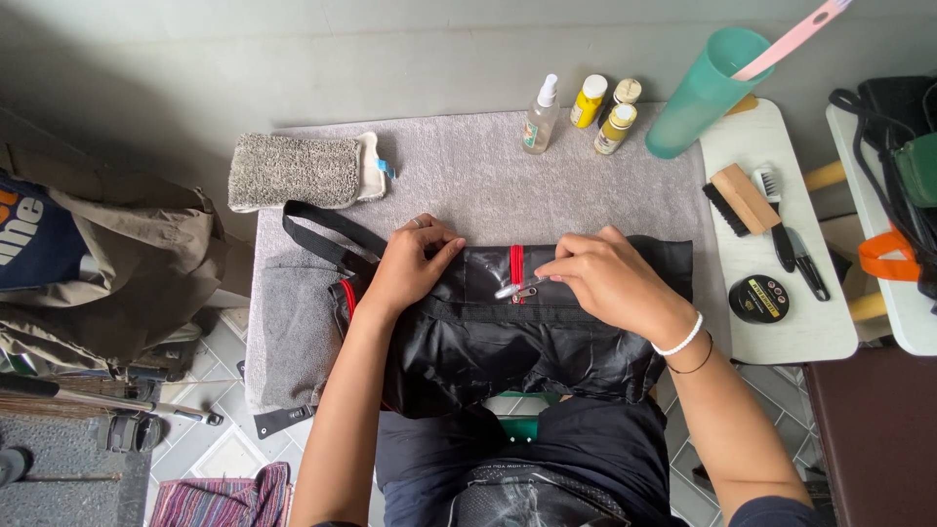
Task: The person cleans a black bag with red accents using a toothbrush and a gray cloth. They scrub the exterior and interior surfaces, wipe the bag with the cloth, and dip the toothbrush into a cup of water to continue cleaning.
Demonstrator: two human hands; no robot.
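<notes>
Fingers of right hand (610, 278) pinched on zipper pull (527, 290), left hand (415, 263) flat, fingers together on black bag (488, 342)

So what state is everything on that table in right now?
Black bag: lying flat, crumpled.
Red zip: shut as far as it shows, pull pinched by right hand.
Left hand: pressing the bag down.
Spray bottle: upright, capped.
Yellow bottles: upright, capped.
Green cup: tilted, pink stick inside.
Brush: lying flat.
Round tin: closed.
</notes>
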